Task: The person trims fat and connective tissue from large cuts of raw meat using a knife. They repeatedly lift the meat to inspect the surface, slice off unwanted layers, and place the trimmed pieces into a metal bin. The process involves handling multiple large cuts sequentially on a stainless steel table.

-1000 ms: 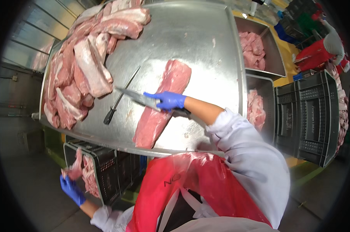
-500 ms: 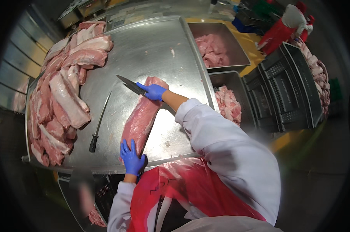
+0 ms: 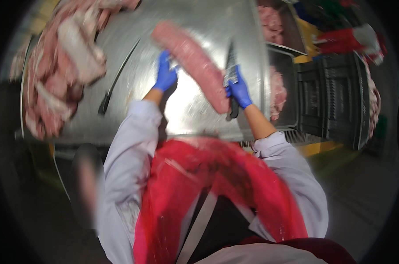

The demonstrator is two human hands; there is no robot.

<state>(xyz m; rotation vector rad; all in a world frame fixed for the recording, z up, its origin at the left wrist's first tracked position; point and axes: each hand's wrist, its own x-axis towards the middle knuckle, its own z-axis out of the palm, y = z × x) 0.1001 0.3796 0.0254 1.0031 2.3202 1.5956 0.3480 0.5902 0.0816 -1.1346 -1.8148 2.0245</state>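
Note:
A long pink piece of boneless meat [image 3: 190, 61] lies diagonally on the steel table [image 3: 212, 26], blurred. My left hand [image 3: 165, 72] in a blue glove is just below its upper-left end, thumb and fingers apart, holding nothing; whether its fingertips touch the meat I cannot tell. My right hand [image 3: 237, 88], also gloved, is closed on a large knife [image 3: 231, 59] with a dark handle, its blade upward beside the meat's lower-right end. A sharpening steel [image 3: 120, 75] with a black handle lies left of my left hand.
Piled meat slabs [image 3: 60, 75] cover the table's left end. Steel tubs of meat [image 3: 270, 24] [image 3: 278, 92] stand along the right, beside black crates [image 3: 329, 101]. A co-worker in red [image 3: 340, 42] is at far right. A container below left is blurred.
The meat has swung from leaning up-right to leaning up-left. My left hand has moved up the table from the meat's near end; my right hand with the knife has moved right, blade now upright in view.

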